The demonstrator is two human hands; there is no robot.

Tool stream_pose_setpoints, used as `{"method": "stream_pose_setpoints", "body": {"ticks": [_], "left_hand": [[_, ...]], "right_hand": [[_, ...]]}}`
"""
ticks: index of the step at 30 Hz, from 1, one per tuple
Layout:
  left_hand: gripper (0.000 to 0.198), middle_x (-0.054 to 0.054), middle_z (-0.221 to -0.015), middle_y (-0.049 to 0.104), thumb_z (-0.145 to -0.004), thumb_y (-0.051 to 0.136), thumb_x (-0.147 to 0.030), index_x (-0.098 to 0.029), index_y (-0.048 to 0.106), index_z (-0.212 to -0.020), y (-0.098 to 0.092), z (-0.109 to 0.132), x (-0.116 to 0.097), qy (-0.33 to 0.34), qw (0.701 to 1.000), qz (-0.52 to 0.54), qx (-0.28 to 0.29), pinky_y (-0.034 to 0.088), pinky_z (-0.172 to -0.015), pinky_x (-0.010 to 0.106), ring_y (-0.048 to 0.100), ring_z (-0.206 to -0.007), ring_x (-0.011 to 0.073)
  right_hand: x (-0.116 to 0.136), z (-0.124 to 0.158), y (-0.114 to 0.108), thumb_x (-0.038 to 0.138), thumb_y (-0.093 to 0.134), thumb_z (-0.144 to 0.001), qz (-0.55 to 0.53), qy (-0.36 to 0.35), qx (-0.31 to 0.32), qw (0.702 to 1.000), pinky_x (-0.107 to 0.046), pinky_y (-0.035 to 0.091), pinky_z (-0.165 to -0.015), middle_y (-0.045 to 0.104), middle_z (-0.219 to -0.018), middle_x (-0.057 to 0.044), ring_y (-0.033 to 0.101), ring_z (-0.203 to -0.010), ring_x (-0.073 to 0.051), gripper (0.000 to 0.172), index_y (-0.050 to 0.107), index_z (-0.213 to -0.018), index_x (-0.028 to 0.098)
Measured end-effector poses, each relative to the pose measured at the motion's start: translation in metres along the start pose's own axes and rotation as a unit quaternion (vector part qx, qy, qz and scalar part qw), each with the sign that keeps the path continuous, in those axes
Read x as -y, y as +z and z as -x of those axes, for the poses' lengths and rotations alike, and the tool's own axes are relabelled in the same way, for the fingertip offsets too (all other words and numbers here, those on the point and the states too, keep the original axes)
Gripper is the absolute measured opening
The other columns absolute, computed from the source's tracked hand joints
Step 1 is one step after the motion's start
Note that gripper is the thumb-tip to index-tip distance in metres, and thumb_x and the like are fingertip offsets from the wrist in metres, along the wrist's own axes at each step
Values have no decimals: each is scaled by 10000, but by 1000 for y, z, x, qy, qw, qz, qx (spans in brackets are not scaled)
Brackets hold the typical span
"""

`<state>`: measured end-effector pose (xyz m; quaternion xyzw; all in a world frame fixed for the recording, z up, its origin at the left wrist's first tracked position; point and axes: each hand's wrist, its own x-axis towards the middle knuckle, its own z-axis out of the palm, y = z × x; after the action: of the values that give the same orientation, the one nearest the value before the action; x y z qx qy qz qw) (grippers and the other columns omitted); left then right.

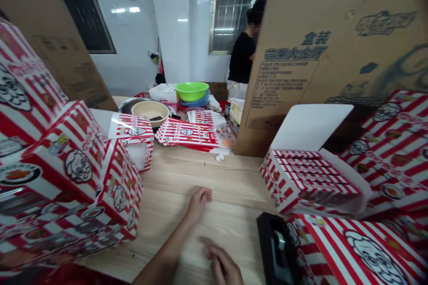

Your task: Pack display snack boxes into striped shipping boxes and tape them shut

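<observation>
My left hand (199,202) rests on the wooden table (167,196) near the middle, its fingers curled in and nothing seen in them. Closer to me is my right hand (224,266), slightly blurred, holding nothing; its fingers are loosely bent and a little apart. To its right stands a black tape dispenser (276,247). Beyond it, an open red-and-white striped box (279,182) holds rows of small striped packs (314,171). A closed striped box (368,249) lies at the lower right.
Striped boxes (78,167) are stacked at the left. Flat striped cartons (190,132), a beige basin (150,111) and a green basin (191,91) lie at the back. A large cardboard sheet (294,84) stands at the right. Behind it is a person in black (241,55).
</observation>
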<state>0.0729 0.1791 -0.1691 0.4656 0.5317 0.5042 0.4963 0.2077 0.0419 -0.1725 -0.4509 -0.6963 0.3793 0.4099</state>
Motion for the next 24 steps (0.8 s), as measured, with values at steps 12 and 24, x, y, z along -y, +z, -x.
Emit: {"method": "stream_pose_setpoints", "body": {"ticks": [12,24], "left_hand": [[174,30,-806,648,-731,473,-163,-177,636,-788,-2,44,-9,87,990,-104,-40,463,-751,272,584,-773,144],[190,-10,-862,659,-766,557,-327,-220,640,-899,-38,39,-209,280,944,-52,-165,483,-809,322,611,-788,150]], "right_hand": [[2,-6,-2,149,425,-839,8,-83,-24,996,-170,490,-701,667,-786,-56,637,-729,-131,219,609,-956,172],[22,-6,0,52,410,-761,21,-19,-59,998,-187,462,-665,645,-737,-24,606,-699,-124,285,631,-882,185]]}}
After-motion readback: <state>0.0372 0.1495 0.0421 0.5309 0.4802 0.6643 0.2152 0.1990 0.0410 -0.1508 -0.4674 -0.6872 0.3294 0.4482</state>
